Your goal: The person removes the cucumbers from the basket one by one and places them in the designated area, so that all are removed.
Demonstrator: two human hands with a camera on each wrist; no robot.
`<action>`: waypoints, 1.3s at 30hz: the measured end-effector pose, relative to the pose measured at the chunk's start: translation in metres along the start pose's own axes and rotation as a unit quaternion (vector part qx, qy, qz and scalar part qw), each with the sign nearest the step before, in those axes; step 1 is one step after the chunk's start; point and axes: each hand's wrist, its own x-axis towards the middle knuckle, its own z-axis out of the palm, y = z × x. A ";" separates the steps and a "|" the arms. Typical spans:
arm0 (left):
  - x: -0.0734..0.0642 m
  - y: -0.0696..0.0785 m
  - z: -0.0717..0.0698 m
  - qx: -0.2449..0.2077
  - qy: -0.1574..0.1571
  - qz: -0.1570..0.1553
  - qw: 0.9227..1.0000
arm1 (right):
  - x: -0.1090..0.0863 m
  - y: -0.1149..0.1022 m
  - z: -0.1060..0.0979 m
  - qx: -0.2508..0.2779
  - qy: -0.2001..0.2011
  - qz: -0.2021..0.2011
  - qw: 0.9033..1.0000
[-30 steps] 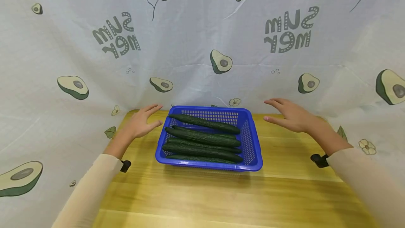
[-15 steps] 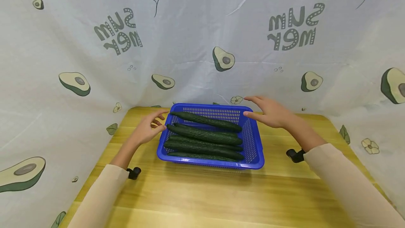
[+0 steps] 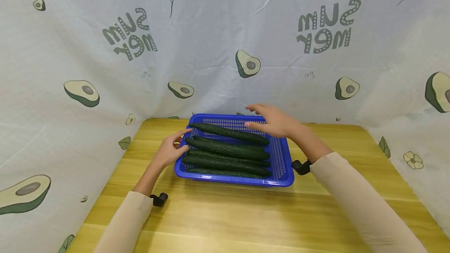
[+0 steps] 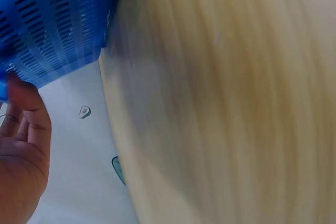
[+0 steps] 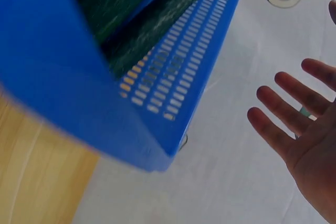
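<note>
Several long dark green cucumbers [image 3: 228,149] lie side by side in a blue plastic basket [image 3: 233,181] with slotted walls. At the basket's left rim is my left hand [image 3: 168,151], fingers loosely bent, thumb and index fingertip apart and right at the edge. In the left wrist view its fingers overlap the rim from outside. My right hand [image 3: 275,122] hovers over the back right part of the basket, fingers extended, thumb and index apart above the rearmost cucumber [image 3: 228,132]. The right wrist view has that hand [image 5: 315,140] spread and holding nothing.
The basket stands on a wooden table [image 3: 225,218], near its back edge. Behind and on both sides hangs a pale curtain [image 3: 211,42] printed with avocados and lettering. Black wrist cameras sit below both sleeves.
My right hand has moved left from beyond the basket's right side to above it. My left hand has come in to the left rim, its fingers bending more. The cucumbers stay put.
</note>
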 end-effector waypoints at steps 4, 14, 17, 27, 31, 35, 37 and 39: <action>-0.001 0.000 0.004 -0.045 0.010 -0.028 0.999 | 0.015 -0.007 0.008 0.008 -0.012 -0.012 1.000; -0.002 0.008 0.016 -0.131 0.018 -0.110 0.985 | 0.038 -0.009 0.037 0.036 -0.041 -0.022 0.998; -0.001 0.006 0.017 -0.149 0.021 -0.115 0.982 | 0.045 -0.008 0.047 0.033 -0.047 -0.018 0.998; 0.001 0.002 0.016 -0.226 0.010 -0.150 0.962 | 0.058 -0.005 0.070 0.034 -0.081 0.008 0.996; 0.001 0.003 0.014 -0.225 0.009 -0.154 0.962 | 0.060 -0.001 0.079 0.026 -0.095 0.017 0.995; 0.001 0.005 0.015 -0.225 0.015 -0.157 0.961 | 0.062 0.002 0.086 0.021 -0.101 0.029 0.994; 0.001 0.006 0.015 -0.228 0.017 -0.159 0.960 | 0.062 0.003 0.089 0.018 -0.101 0.033 0.994; 0.001 0.006 0.016 -0.229 0.018 -0.161 0.960 | 0.063 0.003 0.091 0.011 -0.099 0.037 0.994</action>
